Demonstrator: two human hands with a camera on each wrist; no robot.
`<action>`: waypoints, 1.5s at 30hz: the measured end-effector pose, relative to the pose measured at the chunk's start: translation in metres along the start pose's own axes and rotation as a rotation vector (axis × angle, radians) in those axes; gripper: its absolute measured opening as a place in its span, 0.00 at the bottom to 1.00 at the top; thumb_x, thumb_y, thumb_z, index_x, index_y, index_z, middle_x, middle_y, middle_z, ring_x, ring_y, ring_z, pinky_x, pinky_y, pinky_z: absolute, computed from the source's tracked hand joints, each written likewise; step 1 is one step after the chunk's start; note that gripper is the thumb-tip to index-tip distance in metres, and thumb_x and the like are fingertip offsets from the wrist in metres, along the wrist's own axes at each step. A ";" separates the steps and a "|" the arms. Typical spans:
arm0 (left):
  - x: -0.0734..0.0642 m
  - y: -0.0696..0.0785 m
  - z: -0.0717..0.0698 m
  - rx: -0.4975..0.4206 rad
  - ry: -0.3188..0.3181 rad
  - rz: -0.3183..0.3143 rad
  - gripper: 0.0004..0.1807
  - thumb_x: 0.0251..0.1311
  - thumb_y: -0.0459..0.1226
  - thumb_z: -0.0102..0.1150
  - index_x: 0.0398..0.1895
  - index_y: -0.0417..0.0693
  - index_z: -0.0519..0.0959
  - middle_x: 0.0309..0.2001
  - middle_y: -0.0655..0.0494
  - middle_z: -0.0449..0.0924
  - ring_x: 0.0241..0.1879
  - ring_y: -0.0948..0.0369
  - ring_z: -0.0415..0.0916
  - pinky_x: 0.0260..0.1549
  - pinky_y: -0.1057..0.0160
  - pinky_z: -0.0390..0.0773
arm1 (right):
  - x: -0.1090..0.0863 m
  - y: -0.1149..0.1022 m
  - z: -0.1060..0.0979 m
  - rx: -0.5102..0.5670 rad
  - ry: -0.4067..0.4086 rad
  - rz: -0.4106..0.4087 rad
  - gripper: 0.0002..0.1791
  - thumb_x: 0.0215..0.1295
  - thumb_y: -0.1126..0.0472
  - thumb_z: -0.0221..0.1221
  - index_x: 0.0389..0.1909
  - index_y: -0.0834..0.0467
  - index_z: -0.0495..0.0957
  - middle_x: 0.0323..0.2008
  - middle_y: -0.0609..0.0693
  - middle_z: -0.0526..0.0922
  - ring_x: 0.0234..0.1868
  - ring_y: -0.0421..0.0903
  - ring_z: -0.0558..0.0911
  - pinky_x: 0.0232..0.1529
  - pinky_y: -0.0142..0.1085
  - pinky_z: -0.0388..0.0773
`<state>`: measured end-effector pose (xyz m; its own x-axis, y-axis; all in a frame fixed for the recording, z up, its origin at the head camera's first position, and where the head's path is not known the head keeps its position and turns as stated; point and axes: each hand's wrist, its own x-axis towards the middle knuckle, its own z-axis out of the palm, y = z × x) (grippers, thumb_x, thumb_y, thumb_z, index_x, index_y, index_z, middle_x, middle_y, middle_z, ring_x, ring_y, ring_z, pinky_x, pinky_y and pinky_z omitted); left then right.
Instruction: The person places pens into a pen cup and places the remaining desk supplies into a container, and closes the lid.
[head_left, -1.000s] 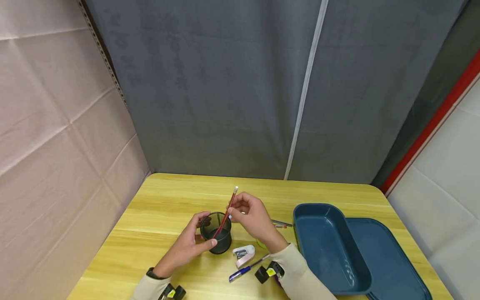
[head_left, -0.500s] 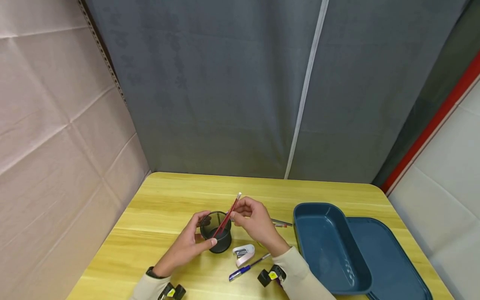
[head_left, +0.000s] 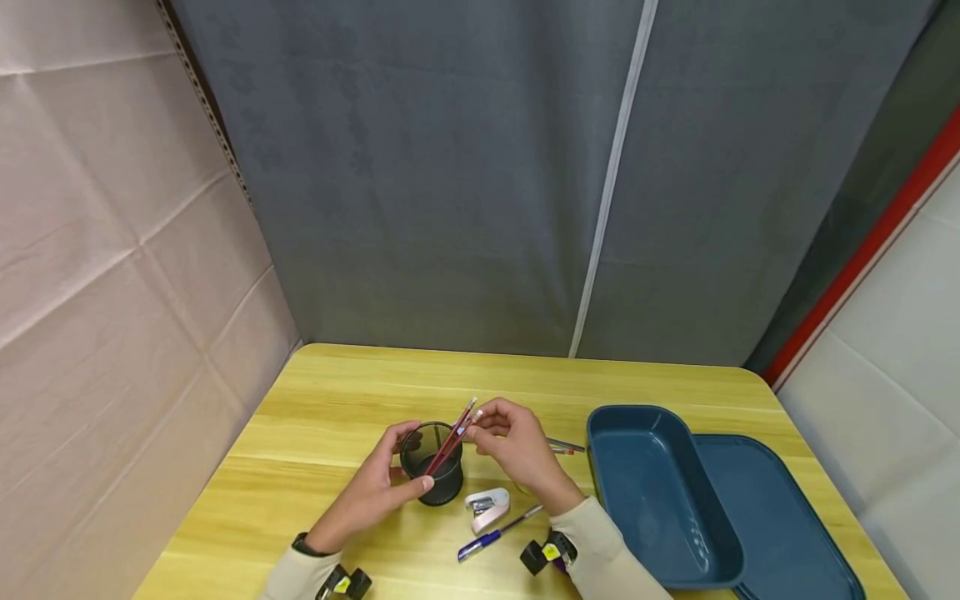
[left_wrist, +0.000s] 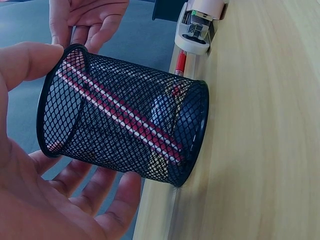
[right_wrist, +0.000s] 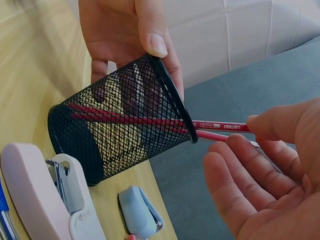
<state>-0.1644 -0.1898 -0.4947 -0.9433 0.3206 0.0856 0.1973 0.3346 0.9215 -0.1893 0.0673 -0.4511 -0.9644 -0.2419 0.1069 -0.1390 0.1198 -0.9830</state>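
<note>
My left hand (head_left: 375,483) grips a black mesh pen cup (head_left: 441,485), thumb at its rim and fingers spread round the side. Two red pencils (right_wrist: 220,126) lean inside the cup, their lower ends near its bottom and their white-tipped ends sticking out past the rim. At those upper ends is my right hand (head_left: 517,442), its thumb and forefinger pinching one pencil while the other fingers stay loosely bent. Through the mesh in the left wrist view, the pencils (left_wrist: 120,115) run slantwise side by side. The cup's base is close over the tabletop.
A white and pink stapler (head_left: 487,510) lies just right of the cup, with a blue pen (head_left: 483,543) in front of it. A light blue, stapler-like object (right_wrist: 140,212) shows in the right wrist view. Two dark blue trays (head_left: 652,500) overlap at the right.
My right hand has moved slightly down and right. The pencils have sunk lower into the cup, and their upper ends now show apart. My left hand and the cup have stayed put.
</note>
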 end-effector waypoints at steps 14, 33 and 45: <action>0.001 -0.001 -0.001 -0.004 -0.001 0.011 0.47 0.62 0.39 0.75 0.80 0.47 0.59 0.73 0.39 0.69 0.71 0.39 0.67 0.54 0.59 0.83 | -0.004 0.003 -0.013 -0.048 0.039 0.065 0.10 0.69 0.62 0.69 0.49 0.58 0.84 0.44 0.54 0.88 0.43 0.47 0.87 0.42 0.40 0.87; 0.001 -0.003 -0.001 -0.014 -0.022 0.025 0.47 0.63 0.40 0.75 0.80 0.46 0.58 0.73 0.37 0.69 0.70 0.37 0.67 0.54 0.58 0.84 | -0.020 0.010 -0.023 -0.054 0.056 0.055 0.15 0.66 0.63 0.71 0.50 0.64 0.83 0.46 0.59 0.88 0.44 0.47 0.86 0.44 0.30 0.83; 0.000 0.001 -0.001 0.001 -0.014 0.009 0.47 0.63 0.40 0.75 0.80 0.46 0.58 0.73 0.37 0.69 0.70 0.38 0.68 0.53 0.59 0.83 | -0.035 0.012 -0.025 -0.123 0.050 0.077 0.13 0.66 0.62 0.72 0.48 0.62 0.84 0.48 0.61 0.88 0.44 0.48 0.86 0.44 0.32 0.83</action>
<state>-0.1643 -0.1904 -0.4936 -0.9375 0.3365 0.0887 0.2065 0.3328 0.9201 -0.1627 0.1015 -0.4634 -0.9829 -0.1792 0.0422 -0.0877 0.2544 -0.9631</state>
